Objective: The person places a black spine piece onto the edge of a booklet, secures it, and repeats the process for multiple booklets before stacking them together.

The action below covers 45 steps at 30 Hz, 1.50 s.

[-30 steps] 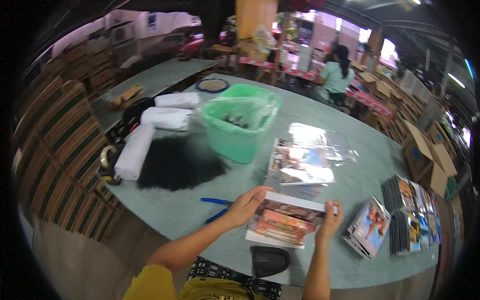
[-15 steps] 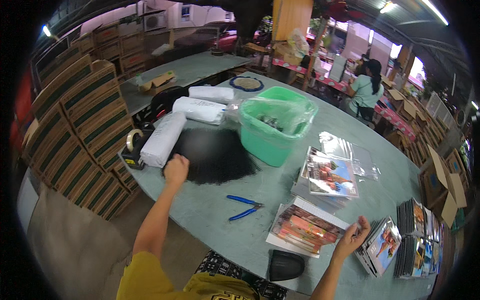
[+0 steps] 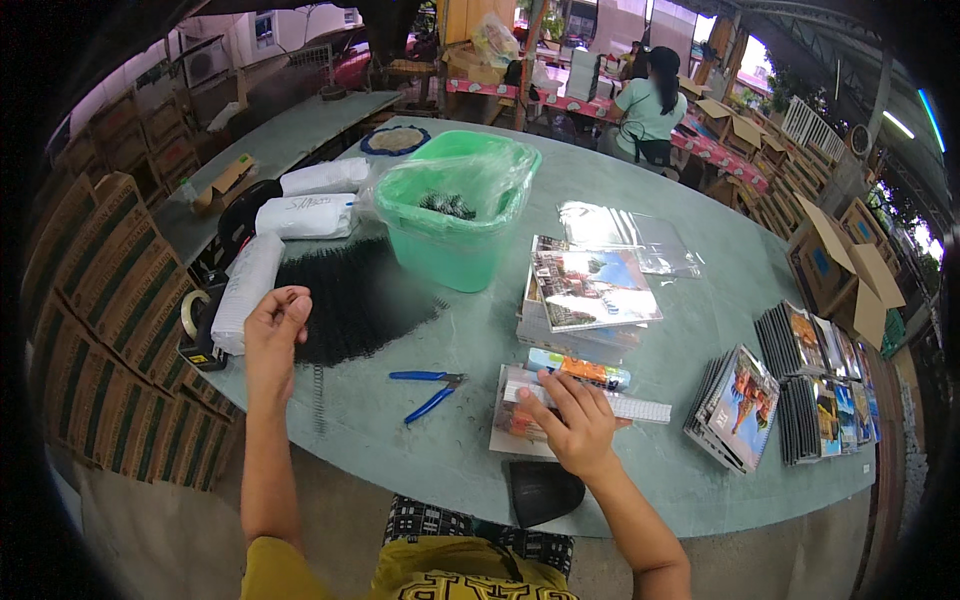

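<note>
R hand (image 3: 575,425) on pages (image 3: 645,409), L hand (image 3: 274,335) nr blk coils (image 3: 355,305).

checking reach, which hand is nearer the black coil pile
Left. The left hand is by the left edge of the black coil pile; the right hand, well right of it.

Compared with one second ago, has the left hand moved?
Yes: the left hand went leftward, from the perforated pages to left of the blue-handled nippers, near the black spiral coils.
</note>
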Tool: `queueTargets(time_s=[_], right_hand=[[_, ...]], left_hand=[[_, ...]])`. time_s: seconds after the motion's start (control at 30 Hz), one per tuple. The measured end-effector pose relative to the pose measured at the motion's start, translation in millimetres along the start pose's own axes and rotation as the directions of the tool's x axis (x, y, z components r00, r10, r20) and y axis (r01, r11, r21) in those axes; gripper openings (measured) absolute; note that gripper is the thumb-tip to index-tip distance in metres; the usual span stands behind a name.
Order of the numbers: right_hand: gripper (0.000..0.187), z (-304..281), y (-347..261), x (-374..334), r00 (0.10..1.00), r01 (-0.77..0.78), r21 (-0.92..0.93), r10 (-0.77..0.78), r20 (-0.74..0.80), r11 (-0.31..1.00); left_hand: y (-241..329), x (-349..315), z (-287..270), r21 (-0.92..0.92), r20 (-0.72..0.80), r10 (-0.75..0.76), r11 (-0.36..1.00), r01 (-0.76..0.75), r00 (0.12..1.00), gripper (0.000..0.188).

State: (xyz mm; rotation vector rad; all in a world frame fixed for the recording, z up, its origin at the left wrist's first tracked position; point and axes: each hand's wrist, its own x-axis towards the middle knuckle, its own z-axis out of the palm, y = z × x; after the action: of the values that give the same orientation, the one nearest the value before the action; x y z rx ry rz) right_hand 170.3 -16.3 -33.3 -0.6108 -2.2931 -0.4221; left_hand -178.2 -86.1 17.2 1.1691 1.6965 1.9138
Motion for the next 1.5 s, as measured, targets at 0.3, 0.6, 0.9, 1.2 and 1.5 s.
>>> queueTargets(time_s=[0.3, 0.6, 0.9, 1.2, 1.5], right_hand=[[0.042, 0.0, 1.2, -6.5, 0.999, 0.015, -0.051, -0.017, -0.045, 0.999], [0.042, 3.1, 8.2, -4.5, 0.994, 0.058, -0.075, -0.064, -0.084, 0.996], [0.043, 7.5, 11.8, -2.8, 0.995, 0.045, -0.056, -0.050, -0.089, 0.997], [0.041, 10.8, 11.7, -0.4, 0.989, 0.027, -0.067, -0.036, -0.141, 0.997], [0.040, 12.6, 7.3, 1.2, 0.996, -0.018, -0.057, 0.013, -0.085, 0.998]], left_hand=[[4.1, -38.3, 59.2, 0.037, 0.430, -0.188, 0.981, 0.191, 0.883, 0.025], [-2.5, -44.8, 69.0, 0.030, 0.505, -0.196, 0.977, 0.210, 0.841, 0.026], [-0.8, -47.3, 69.1, 0.037, 0.504, -0.244, 0.964, 0.262, 0.829, 0.027], [-3.0, -48.9, 72.2, 0.060, 0.518, -0.262, 0.961, 0.271, 0.814, 0.029], [-0.7, -52.5, 119.4, 0.025, 0.649, 0.170, 0.969, -0.244, 0.742, 0.023]])
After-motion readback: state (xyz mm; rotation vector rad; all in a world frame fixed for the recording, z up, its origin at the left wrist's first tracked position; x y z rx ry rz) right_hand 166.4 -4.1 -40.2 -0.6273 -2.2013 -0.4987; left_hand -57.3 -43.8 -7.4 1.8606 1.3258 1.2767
